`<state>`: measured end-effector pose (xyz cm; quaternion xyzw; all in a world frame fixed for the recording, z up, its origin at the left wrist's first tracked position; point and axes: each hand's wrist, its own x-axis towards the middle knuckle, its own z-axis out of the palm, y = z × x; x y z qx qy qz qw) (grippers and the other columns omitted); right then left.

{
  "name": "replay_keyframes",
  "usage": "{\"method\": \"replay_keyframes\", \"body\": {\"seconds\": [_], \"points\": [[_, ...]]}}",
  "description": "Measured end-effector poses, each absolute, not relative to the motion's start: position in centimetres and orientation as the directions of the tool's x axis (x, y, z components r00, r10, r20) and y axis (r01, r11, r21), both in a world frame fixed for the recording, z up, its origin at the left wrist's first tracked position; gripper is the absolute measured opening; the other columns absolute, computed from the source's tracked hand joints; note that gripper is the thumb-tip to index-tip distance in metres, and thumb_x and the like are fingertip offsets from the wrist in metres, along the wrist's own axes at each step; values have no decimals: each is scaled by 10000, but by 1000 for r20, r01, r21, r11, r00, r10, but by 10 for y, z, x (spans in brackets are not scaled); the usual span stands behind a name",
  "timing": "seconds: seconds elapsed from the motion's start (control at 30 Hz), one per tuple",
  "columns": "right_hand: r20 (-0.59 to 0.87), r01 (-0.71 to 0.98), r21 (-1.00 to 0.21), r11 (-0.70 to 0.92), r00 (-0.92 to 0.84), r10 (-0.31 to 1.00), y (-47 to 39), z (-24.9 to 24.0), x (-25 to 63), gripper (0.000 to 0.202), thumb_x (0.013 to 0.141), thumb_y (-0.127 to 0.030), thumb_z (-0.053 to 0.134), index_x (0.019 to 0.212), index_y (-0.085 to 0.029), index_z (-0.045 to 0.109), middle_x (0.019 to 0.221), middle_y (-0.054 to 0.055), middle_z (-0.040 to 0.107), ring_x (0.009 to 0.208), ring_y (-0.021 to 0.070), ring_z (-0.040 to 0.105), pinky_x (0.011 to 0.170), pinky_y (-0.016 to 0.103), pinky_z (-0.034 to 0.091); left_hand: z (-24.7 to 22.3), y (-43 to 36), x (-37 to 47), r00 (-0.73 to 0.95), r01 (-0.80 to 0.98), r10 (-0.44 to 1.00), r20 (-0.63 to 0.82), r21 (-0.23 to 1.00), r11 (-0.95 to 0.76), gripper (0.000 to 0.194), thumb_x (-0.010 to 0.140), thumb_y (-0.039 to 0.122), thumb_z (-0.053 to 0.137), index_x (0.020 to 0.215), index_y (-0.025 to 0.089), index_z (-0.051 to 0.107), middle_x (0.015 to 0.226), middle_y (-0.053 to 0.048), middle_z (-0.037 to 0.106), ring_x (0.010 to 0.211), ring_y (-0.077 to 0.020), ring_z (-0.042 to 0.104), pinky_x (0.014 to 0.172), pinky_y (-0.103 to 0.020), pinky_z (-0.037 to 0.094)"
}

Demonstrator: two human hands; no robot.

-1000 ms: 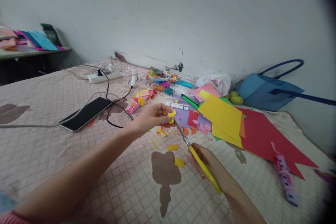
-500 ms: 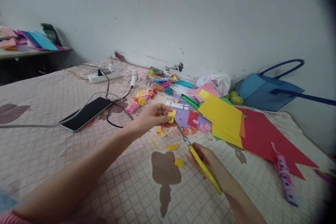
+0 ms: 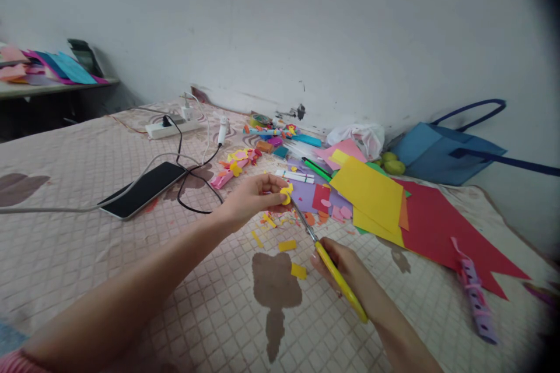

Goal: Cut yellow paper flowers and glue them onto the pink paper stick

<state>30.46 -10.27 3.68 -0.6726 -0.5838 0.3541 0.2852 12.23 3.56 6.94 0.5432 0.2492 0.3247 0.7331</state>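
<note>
Between the thumb and fingers of my left hand is a small yellow paper cutout. My right hand grips yellow-handled scissors, whose metal blades point up and left to the edge of that cutout. Below the hands lie a yellow paper scrap and several thinner yellow strips. Just beyond, a purple sheet carries a small red piece and pink ovals.
Yellow sheets overlap a large red sheet on the right, near a purple rolled craft. A blue bag leans by the wall. Leftward are a black phone-like device, cables and a power strip.
The cutout in my left hand has turned slightly, and the scissor tips sit a little lower and farther right against it. Both hands keep nearly the same place.
</note>
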Motion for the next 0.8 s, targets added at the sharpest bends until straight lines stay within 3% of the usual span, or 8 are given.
{"method": "replay_keyframes", "body": {"seconds": [0.8], "points": [[-138,579,-799,-164,90,986,-102,39,298,235,805,-364,501,663,-201,411,513,-78,326,417,64,284,363,184,263,58,22,133,589,-336,808,7,912,237,236,696,236,713,826,121,553,802,-38,655,678,-94,624,717,-261,514]]}}
